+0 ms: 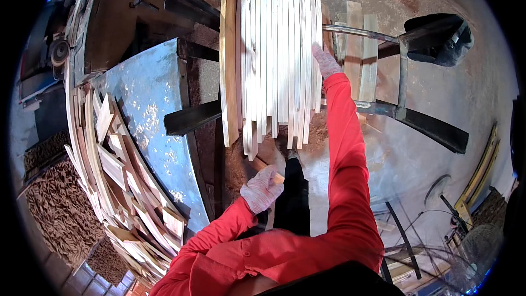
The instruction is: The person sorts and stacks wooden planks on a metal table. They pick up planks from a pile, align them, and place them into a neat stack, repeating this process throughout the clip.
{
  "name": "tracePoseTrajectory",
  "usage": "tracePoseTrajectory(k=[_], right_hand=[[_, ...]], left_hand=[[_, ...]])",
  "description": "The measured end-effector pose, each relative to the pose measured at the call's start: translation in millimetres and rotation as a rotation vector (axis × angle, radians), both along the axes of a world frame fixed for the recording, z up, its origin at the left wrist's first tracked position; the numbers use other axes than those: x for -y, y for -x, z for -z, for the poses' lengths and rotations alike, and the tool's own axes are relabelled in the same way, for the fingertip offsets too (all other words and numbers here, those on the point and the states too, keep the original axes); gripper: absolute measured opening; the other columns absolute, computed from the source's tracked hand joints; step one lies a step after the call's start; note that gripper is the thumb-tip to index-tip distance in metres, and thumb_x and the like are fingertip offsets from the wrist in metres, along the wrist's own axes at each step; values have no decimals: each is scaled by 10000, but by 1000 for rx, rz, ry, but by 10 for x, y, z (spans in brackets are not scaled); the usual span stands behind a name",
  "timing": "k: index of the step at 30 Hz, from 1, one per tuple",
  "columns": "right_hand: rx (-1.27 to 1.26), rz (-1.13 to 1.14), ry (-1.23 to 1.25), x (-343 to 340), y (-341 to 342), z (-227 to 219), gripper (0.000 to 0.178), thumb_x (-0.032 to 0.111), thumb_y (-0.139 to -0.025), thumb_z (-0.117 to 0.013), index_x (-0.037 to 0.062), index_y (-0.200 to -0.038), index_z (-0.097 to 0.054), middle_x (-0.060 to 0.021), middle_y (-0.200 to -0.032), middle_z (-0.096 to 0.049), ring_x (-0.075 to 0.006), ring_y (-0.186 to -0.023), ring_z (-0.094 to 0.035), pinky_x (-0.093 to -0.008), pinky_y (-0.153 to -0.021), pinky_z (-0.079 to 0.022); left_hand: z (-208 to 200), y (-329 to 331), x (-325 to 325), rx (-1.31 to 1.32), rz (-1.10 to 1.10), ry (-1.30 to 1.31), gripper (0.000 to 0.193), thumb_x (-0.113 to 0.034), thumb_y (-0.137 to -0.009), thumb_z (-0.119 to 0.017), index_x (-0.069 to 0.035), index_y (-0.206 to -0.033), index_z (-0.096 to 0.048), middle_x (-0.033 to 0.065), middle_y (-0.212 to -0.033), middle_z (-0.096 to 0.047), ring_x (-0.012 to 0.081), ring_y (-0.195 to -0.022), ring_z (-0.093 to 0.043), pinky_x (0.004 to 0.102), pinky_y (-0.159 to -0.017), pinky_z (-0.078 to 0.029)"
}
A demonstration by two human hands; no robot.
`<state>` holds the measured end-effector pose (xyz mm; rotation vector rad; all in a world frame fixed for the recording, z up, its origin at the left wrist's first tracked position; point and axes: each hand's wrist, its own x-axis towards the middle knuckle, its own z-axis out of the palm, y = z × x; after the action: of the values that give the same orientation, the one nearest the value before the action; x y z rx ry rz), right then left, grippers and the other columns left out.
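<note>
A row of pale wooden slats stands packed side by side, with uneven ends, across a dark metal frame. My right hand, in a light knitted glove, reaches to the right side of the row. Its fingers lie stretched against the outermost slat. My left hand, gloved alike, is near my body, below the slats' near ends. Its fingers are curled closed; a tan wooden piece shows beside them, and I cannot tell whether it is gripped or lies behind.
At the left, a blue-grey metal table is scattered with shavings. Beside it lies a heap of loose wooden strips. A few boards rest right of the row. A dark bag-like thing is at the far right, a fan at the lower right.
</note>
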<state>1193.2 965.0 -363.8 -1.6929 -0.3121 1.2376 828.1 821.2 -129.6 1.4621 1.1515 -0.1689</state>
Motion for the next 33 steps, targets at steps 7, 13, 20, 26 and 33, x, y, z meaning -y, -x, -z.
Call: tracePoseTrajectory(k=[7,13,20,26,33], right_hand=[[396,-146,214,405,511,-698,781,511,-970,-494,100,-1547,-166,-174,-1417,-497,-317,-1291,-489,-382,-1087,-364],[762,-242,314,594,377,-728,730,469,-954,-493,77,-1512,-232,-234,-1324,-552,-358,-1211,-541,-418,-1020,-433],[598,-88,-612,460,1886,-3103,491,173,-991,-491,-23,-1426,-371,-198,-1305,-552,-283,-1162,-553,-397,-1022,-446],[725,-1013,-1438,203,4763,-4658,542,173,-844,-718,-27,-1313,-537,-233,-1253,-601,-375,-1123,-596,-421,-983,-463],[1618,-1788,-946,253,7720,-5102,1106,575,-675,-774,174,-1534,-205,-247,-1402,-477,-413,-1319,-439,-451,-1072,-382]], left_hand=[[-40,57,78,32,-64,-43,358,-57,-811,-699,-43,-1134,-543,20,-885,-500,135,-808,-488,288,-781,-466],[-910,10,-224,-188,38,-30,467,-239,-844,-672,-73,-1260,-536,106,-1109,-623,209,-986,-632,322,-853,-504],[-1814,1020,211,-14,-152,-367,430,-270,-881,-597,-98,-1269,-530,140,-1229,-606,356,-944,-659,422,-800,-543],[-2843,2429,1149,108,-775,-909,248,-139,-861,-638,-44,-1090,-645,141,-1022,-688,294,-913,-684,374,-801,-551],[-2492,4877,2777,-483,-1730,-1137,532,-264,-823,-734,-16,-1259,-557,172,-1151,-642,244,-1017,-651,374,-870,-527]])
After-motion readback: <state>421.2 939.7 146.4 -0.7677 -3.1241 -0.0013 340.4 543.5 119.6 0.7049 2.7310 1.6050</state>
